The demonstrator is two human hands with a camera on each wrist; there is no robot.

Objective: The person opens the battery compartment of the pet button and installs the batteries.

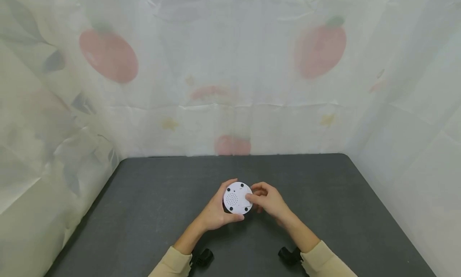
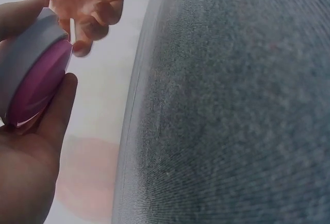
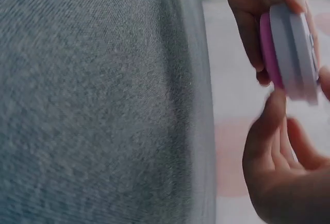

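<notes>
The left hand [image 1: 216, 213] grips a round white device [image 1: 237, 197] by its rim, thumb at the 6 o'clock edge and fingers curled around the 10 to 12 o'clock edge, so that the flat white underside faces up toward the head camera. This grip leaves the underside unobstructed: a field of small speaker holes sits on its 9 o'clock half, dark round feet mark its perimeter, and a rectangular panel lies toward 3 o'clock. The device is held above the dark grey tabletop [image 1: 324, 197], near the middle of its near half, not resting on it. The wrist views show the device [image 2: 31, 69] from the side as a grey-white body with a magenta face turned downward toward the palm; the left palm [image 2: 26, 177] cradles that coloured face. The right hand [image 1: 268, 199] approaches from 3 o'clock with fingers curled, its fingertips touching the panel area on the underside; in the right wrist view its fingers [image 3: 270, 131] sit just at the edge of the device [image 3: 289, 49]. Whether they pinch a tab or merely press on the panel cannot be determined. Both forearms wear beige sleeves [image 1: 173, 265], each with a black wrist camera mount [image 1: 203, 257]. A pale printed curtain [image 1: 230, 69] with red fruit shapes encloses the tabletop from 9 through 12 to 3 o'clock.
</notes>
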